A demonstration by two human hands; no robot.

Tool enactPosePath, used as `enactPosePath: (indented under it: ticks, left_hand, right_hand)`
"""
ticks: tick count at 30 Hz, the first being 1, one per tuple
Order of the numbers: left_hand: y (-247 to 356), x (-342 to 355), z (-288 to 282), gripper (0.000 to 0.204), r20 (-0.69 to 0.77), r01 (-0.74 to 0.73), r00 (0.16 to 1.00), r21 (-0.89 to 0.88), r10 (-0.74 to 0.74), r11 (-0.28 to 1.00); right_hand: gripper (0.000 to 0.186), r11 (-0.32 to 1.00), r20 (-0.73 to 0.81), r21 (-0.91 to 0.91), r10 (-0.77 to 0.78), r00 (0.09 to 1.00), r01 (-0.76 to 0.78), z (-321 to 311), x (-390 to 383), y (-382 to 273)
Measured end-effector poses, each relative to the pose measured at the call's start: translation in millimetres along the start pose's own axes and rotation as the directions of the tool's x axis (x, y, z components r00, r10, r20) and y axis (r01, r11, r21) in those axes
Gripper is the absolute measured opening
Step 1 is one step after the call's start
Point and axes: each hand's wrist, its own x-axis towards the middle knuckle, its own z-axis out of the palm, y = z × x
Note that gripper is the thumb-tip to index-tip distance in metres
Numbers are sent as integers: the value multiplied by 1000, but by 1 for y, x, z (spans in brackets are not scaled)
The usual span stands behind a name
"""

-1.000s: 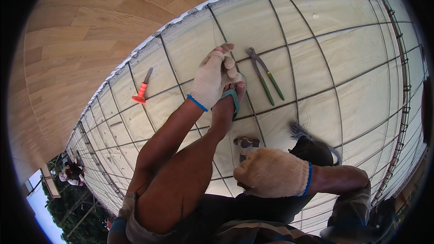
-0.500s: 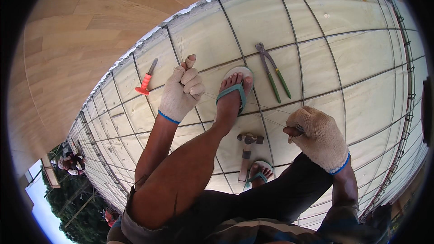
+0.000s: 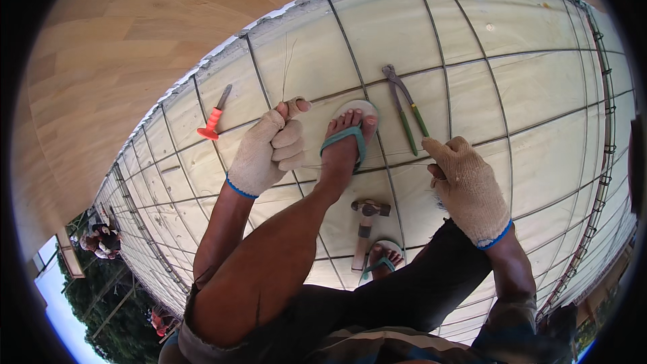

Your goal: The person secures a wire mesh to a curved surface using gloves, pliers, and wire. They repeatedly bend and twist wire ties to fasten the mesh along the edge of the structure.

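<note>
Several thin tie wires [image 3: 286, 71] stick up from my gloved left hand [image 3: 265, 147], whose fingers are closed on them. Fine strands also stretch across past my sandalled foot toward my gloved right hand [image 3: 470, 187]. That hand is curled around their other end, with index finger and thumb a little apart; the exact grip is partly hidden. Green-handled end-cutting pliers [image 3: 408, 113] lie just beyond my right fingertips. A chisel [image 3: 214, 118] with an orange-red guarded grip lies left of my left hand. Between my feet rests a hammer [image 3: 366, 229].
A grid of steel rebar [image 3: 411, 74] spans the pale sheeting under my feet. Tied bar bundles [image 3: 608, 94] run along the right side. Wooden boards [image 3: 135, 47] rise beyond the rough concrete edge. Other people [image 3: 101, 239] are far off at the lower left.
My left hand has dropped slightly, its thumb swinging right, and the wire ends stand taller. My right hand has risen a little, its index finger stretching out toward the pliers' handles.
</note>
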Motion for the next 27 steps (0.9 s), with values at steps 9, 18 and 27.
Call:
enactPosePath:
  ticks: [9,18,27]
  left_hand:
    - [17,1,23,41,-21,245,961,522,-275,817]
    - [1,-3,55,36,37,144,888,924,-459,354]
    - [-14,-10,36,31,301,-223,877,946,-375,236]
  right_hand:
    - [26,951,-41,-103,-297,954,292,-3,5,3]
    - [34,935,29,57,-351,936,349,-5,14,16]
    - [30,915,113,239,-358,927,324,1,17,16]
